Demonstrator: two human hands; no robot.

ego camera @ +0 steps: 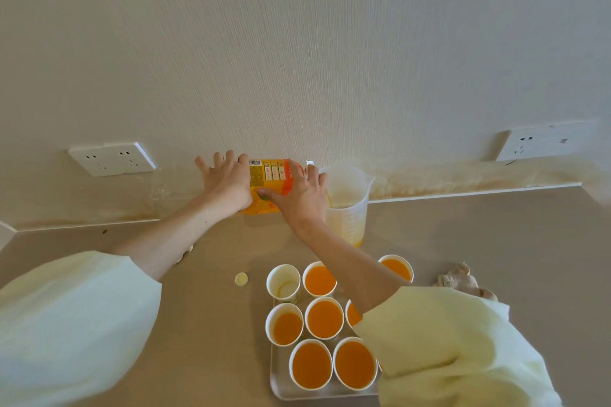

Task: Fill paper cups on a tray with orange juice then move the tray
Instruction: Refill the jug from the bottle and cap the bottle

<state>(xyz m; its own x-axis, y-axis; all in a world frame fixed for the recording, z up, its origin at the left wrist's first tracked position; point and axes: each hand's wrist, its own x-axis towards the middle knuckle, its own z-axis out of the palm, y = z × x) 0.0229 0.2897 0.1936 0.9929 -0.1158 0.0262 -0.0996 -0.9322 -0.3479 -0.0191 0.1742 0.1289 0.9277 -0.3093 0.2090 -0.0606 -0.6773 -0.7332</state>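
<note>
1. We see both hands at the back of the desk (205, 334), by the wall, tipping a juice carton (269, 175) on its side over a clear measuring jug (347, 208).
2. Left hand (224, 182): fingers spread and fairly straight, pressed flat against the carton's base end. We can't see its thumb.
3. Right hand (297, 188): wrapped round the carton near its spout end, thumb across the near face and fingers over the far side.
4. The jug stands just right of the carton. A thin orange stream runs down inside its near wall, and only a little juice sits at the bottom.
5. The tray (281, 387) is on the desk nearer us, well apart from the jug, and carries the paper cups.
6. Filled cups we can count: seven show orange juice. One of these is half hidden by the right sleeve (446, 340), and more may be under it, we can't tell.
7. The back-left cup (283, 282) is nearly empty, with only a trace at the bottom.
8. A small round cap (241, 278) lies on the desk left of the tray, and a crumpled cloth (463, 281) lies to the right.
9. Our judgement: filling is mostly done. What's left is topping up the jug, filling the last cup, then moving the tray, which hasn't started.
</note>
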